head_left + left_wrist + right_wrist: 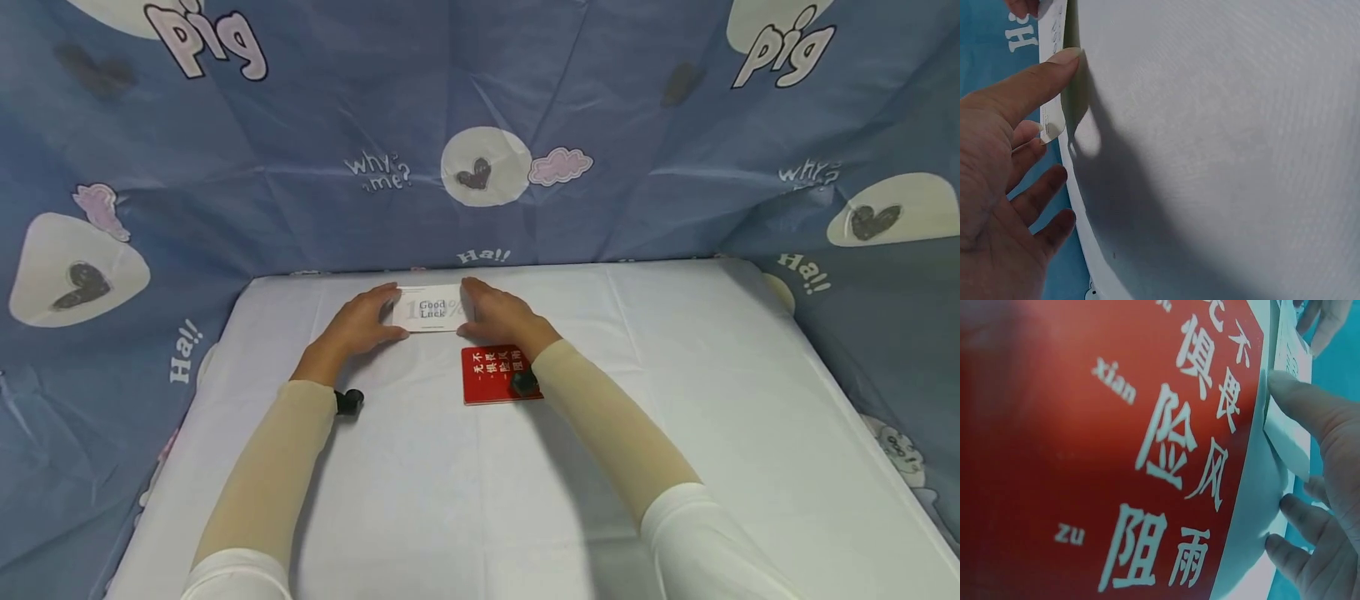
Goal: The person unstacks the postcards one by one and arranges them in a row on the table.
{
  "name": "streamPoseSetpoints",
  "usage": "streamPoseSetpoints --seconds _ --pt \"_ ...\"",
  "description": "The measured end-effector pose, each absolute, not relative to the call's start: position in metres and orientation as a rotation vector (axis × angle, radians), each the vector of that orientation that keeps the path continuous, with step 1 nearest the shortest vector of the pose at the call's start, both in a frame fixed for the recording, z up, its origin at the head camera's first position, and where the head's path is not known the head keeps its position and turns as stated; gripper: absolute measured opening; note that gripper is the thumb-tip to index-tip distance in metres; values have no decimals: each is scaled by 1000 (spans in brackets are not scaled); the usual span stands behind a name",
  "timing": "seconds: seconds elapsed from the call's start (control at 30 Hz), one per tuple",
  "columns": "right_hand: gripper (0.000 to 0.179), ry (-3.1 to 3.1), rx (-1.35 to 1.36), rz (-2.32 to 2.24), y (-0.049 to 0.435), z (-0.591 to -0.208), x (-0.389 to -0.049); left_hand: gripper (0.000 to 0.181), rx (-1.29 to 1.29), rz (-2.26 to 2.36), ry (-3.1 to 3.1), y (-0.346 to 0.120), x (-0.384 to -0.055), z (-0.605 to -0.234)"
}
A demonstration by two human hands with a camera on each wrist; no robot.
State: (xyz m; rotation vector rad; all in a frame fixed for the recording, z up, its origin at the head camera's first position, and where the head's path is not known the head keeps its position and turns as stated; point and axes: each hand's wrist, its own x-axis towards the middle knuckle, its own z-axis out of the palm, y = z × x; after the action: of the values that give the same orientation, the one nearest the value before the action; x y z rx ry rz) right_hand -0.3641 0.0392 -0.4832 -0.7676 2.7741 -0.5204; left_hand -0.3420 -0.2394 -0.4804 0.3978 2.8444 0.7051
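A small white booklet (432,318) printed "Good Luck" lies at the far end of the table, between both hands. My left hand (362,321) grips its left end, thumb at the near edge and index finger at the far edge. In the left wrist view, that thumb (1054,72) presses along the booklet's side while the other fingers spread loosely. At the opposite end, my right hand (501,312) holds it the same way. Below the right wrist lies a red booklet (487,385) with white Chinese characters, partly covered by the arm; it fills much of the right wrist view.
A white cloth covers the table (420,483). Behind its far edge hangs a blue printed curtain (315,192), which also runs down both sides. Small black wrist cameras (349,402) sit on the wrists, above beige sleeves.
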Motion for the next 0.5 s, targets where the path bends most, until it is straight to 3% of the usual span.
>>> streamPoseSetpoints --seconds 0.17,0.5 --pt "97 2762 -742 -515 38 -482 -365 85 390 731 2833 -241 -343 -481" --pt "84 2753 -740 -445 35 -483 -367 87 384 814 2784 -241 -348 -485"
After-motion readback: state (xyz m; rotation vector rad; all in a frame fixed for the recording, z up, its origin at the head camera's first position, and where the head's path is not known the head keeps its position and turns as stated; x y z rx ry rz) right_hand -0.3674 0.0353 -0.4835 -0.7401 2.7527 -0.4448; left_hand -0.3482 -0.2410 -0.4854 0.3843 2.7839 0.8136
